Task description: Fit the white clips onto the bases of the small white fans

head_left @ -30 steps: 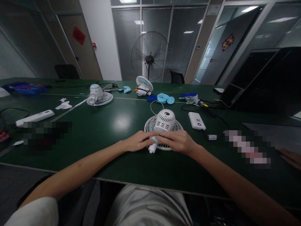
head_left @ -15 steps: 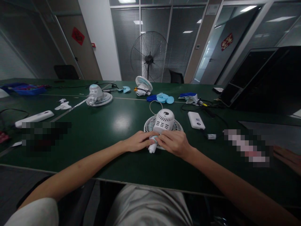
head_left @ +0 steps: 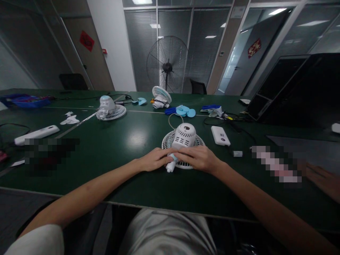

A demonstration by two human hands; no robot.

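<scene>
A small white fan (head_left: 185, 134) lies grille-down on the green table in front of me, its motor housing upward. At its near side, my left hand (head_left: 156, 159) closes its fingers and thumb round the fan's neck, where a light blue part and a white stub (head_left: 170, 166) stick out toward me. My right hand (head_left: 198, 158) has its fingertips on the same neck from the other side, touching the left fingertips. What the right fingertips pinch, if anything, is hidden beneath them.
Two more small fans, one at the left (head_left: 107, 108) and one at the back (head_left: 161, 97), lie on the table. Light blue fan blades (head_left: 185, 111), a white power bank (head_left: 220, 135) and cables are behind and right. Another person's hand (head_left: 321, 179) rests at the right edge.
My right hand's fingers have flattened and stretched across the fan's neck, where they were more bunched before. The left hand and the fan stay nearly in place.
</scene>
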